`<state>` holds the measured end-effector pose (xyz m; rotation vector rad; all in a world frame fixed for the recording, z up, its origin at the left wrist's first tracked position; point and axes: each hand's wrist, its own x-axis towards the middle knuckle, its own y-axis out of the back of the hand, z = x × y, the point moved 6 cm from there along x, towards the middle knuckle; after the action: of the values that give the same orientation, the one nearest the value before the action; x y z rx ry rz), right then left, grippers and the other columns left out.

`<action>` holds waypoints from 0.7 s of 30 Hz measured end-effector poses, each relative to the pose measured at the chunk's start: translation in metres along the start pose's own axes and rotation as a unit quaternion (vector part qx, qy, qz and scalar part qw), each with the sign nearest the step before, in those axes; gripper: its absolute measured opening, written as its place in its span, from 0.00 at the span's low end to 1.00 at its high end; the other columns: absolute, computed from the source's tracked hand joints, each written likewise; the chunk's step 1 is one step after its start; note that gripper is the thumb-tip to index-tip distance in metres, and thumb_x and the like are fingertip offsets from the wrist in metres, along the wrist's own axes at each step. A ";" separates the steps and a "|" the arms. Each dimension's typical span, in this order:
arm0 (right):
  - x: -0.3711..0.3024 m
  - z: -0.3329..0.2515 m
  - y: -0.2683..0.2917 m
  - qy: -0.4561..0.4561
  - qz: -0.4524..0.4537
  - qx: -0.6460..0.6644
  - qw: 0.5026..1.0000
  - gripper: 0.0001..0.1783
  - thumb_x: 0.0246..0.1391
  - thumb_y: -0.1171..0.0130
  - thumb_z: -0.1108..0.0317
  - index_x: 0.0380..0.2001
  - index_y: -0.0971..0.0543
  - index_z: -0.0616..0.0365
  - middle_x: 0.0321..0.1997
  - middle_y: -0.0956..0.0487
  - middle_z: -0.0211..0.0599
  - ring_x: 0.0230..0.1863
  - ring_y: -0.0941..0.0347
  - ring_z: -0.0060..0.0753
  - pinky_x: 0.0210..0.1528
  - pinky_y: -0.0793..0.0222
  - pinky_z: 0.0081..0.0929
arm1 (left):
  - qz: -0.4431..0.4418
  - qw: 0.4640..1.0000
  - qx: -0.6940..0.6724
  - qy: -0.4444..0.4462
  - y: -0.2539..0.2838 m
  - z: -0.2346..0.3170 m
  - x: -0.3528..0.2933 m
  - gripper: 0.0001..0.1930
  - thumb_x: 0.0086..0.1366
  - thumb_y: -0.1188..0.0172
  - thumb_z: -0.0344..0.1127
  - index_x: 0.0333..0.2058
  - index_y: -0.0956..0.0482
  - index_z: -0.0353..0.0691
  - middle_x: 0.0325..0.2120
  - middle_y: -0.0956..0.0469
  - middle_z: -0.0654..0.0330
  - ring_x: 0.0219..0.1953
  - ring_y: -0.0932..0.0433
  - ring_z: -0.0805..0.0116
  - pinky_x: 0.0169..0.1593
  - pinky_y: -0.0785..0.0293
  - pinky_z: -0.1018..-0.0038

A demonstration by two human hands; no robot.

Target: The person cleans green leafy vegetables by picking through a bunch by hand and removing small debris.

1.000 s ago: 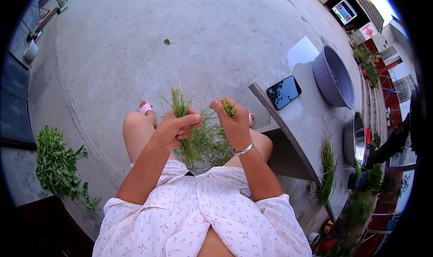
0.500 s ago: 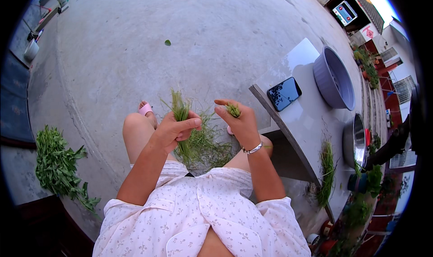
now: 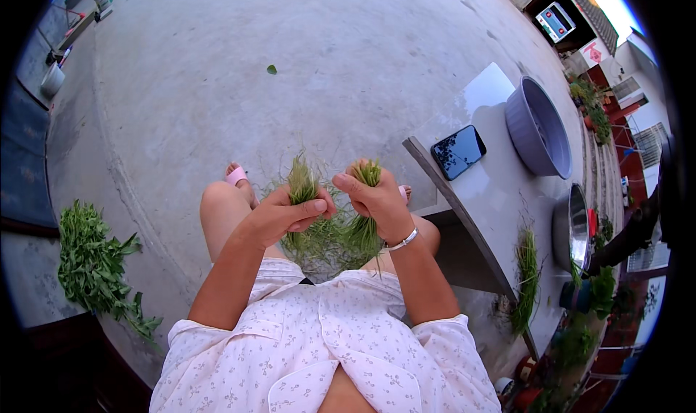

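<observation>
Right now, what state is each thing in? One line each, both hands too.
left hand: closed on left bunch
right hand: closed on right bunch
phone: face up on table; lit or off, can't tell
basin: upright on table; contents unclear
steel bowl: upright; contents unclear
table stalks: loose, near table's edge
leafy greens: heaped on floor

Head-worn fisheye, looking steeply down
</observation>
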<state>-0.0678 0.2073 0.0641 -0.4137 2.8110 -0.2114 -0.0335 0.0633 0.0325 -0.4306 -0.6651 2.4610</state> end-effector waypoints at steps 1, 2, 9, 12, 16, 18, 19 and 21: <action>0.000 0.001 -0.007 -0.025 -0.012 -0.026 0.999 0.08 0.55 0.39 0.66 0.33 0.21 0.61 0.16 0.33 0.20 0.14 0.44 0.09 0.15 0.53 0.13 | -0.001 1.000 0.000 0.000 -0.001 0.000 0.000 0.09 0.65 0.42 0.38 0.38 0.23 0.39 0.25 0.28 0.70 0.19 0.42 0.87 0.21 0.51 0.85; -0.001 0.002 -0.009 -0.025 -0.010 -0.026 0.999 0.08 0.55 0.39 0.66 0.33 0.21 0.61 0.16 0.33 0.20 0.14 0.44 0.09 0.15 0.53 0.13 | 0.000 1.000 0.022 0.004 -0.003 -0.002 0.001 0.10 0.65 0.42 0.39 0.38 0.23 0.39 0.25 0.29 0.70 0.19 0.42 0.86 0.21 0.51 0.85; 0.001 0.004 -0.011 -0.005 -0.018 -0.012 1.000 0.09 0.54 0.37 0.66 0.33 0.19 0.61 0.19 0.26 0.21 0.16 0.41 0.09 0.17 0.50 0.12 | 0.048 0.998 -0.048 -0.016 0.008 -0.006 0.001 0.12 0.66 0.43 0.42 0.40 0.24 0.39 0.22 0.32 0.70 0.17 0.43 0.85 0.20 0.50 0.84; 0.001 0.010 -0.007 0.001 0.000 0.006 1.000 0.09 0.54 0.38 0.66 0.32 0.19 0.61 0.18 0.28 0.20 0.15 0.41 0.09 0.16 0.51 0.12 | 0.157 0.979 -0.129 -0.006 0.010 -0.002 0.000 0.12 0.66 0.43 0.41 0.39 0.24 0.39 0.22 0.31 0.69 0.16 0.41 0.84 0.20 0.48 0.84; 0.000 0.010 -0.002 0.002 0.025 0.031 0.999 0.06 0.55 0.40 0.68 0.33 0.21 0.59 0.15 0.34 0.18 0.14 0.44 0.10 0.15 0.53 0.13 | 0.152 0.982 -0.110 -0.024 0.021 -0.003 -0.001 0.11 0.66 0.43 0.40 0.38 0.23 0.37 0.23 0.28 0.64 0.17 0.38 0.83 0.20 0.45 0.83; 0.000 0.010 0.003 -0.006 0.045 0.056 0.997 0.05 0.55 0.40 0.68 0.33 0.22 0.58 0.14 0.37 0.17 0.14 0.45 0.10 0.15 0.54 0.14 | 0.171 0.978 -0.117 -0.017 0.027 -0.005 -0.001 0.12 0.66 0.43 0.40 0.39 0.23 0.36 0.24 0.27 0.63 0.17 0.36 0.81 0.21 0.43 0.82; 0.000 0.009 0.006 -0.001 0.056 0.082 0.995 0.05 0.55 0.40 0.68 0.32 0.23 0.57 0.14 0.39 0.16 0.13 0.46 0.11 0.15 0.55 0.15 | 0.190 0.974 -0.124 -0.011 0.030 -0.007 -0.001 0.12 0.66 0.43 0.39 0.39 0.23 0.35 0.24 0.27 0.62 0.18 0.33 0.79 0.21 0.41 0.81; 0.001 0.008 0.013 0.005 0.067 0.107 0.992 0.04 0.55 0.40 0.68 0.31 0.24 0.55 0.13 0.41 0.16 0.13 0.48 0.11 0.15 0.55 0.16 | 0.219 0.967 -0.127 -0.022 0.036 -0.006 -0.001 0.12 0.66 0.43 0.39 0.40 0.23 0.35 0.25 0.26 0.61 0.19 0.31 0.77 0.22 0.38 0.80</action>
<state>-0.0691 0.2187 0.0538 -0.1749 2.7741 -0.4804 -0.0450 0.0388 0.0080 -0.6851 -1.0020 2.8121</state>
